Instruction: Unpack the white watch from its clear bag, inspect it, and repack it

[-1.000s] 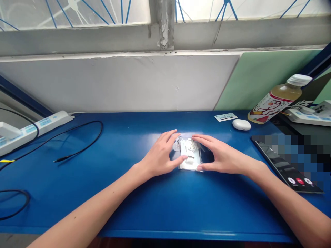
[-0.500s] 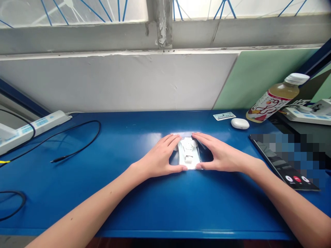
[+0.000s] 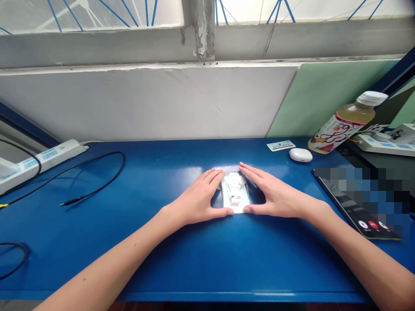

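Note:
A small clear plastic packet [image 3: 229, 203] with a white backing and white pieces inside lies on the blue table [image 3: 207, 255] in front of me. My left hand [image 3: 205, 195] curves around its left side, fingertips at the far corner and thumb on the near edge. From the other side, my right hand [image 3: 270, 195] spans it likewise, its thumb on the near edge and its fingers by the far right corner. Both hands hold the packet by its edges against the tabletop. What exactly the white pieces are is too small to make out.
Right of my hands lie a phone [image 3: 350, 207], a white earbud case [image 3: 301, 155] and a small printed card [image 3: 280, 146]. A drink bottle [image 3: 339, 127] stands behind. On the left are a power strip [image 3: 61, 152] and a black cable [image 3: 106, 185].
The fingers of my right hand have risen slightly at the packet's far corner. The whole view has shifted a little; otherwise both hands stay around the packet.

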The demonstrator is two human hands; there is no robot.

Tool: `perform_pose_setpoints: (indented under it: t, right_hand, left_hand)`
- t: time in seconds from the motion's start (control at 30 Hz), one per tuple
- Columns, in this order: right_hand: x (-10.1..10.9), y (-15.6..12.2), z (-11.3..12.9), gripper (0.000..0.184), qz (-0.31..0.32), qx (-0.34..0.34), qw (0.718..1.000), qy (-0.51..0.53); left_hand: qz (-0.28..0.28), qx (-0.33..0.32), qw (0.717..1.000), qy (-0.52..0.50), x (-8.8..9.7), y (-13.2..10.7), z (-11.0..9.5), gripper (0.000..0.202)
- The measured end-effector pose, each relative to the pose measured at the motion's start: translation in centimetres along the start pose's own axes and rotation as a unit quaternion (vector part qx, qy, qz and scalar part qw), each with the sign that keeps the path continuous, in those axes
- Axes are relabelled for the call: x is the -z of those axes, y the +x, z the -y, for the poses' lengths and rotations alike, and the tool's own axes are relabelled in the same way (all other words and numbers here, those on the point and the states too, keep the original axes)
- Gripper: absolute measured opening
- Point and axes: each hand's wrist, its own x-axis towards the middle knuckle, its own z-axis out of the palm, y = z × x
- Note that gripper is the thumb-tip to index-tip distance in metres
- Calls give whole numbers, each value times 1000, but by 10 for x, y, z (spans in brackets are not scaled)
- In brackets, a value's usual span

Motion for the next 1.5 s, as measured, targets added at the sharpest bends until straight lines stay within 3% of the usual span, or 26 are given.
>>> perform_pose_setpoints:
  t: [0.27,0.37,0.5,0.6,0.7,0.83,1.13,1.5]
  right_hand:
    - [4,3,4,87,-2,9,1000,-11]
    - [4,4,3,70,-35,-3,999,-12]
    - [7,5,4,43,-71,-22,997,0]
    - [8,5,4,34,-83,-26,996,-3]
    - [7,4,1,40,-91,-11,996,-22]
    - [7,3,-2,59,-49,16,998,-29]
    - [11,2,-7,60,-13,-14,999,-28]
    - [15,0,-8,75,9,-43,999,-4]
  left_hand:
    - [21,6,999,45,0,-3,-1,88]
    - [6,1,999,45,-1,-3,-2,74]
    - [-38,40,997,48,-1,-1,0,52]
    - [-45,41,997,50,-1,-1,4,57]
    - [-29,28,998,41,-1,0,6,64]
    - [9,29,999,44,1,-1,6,66]
    - [21,71,994,82,8,0,14,83]
    - [47,84,993,73,14,-3,17,90]
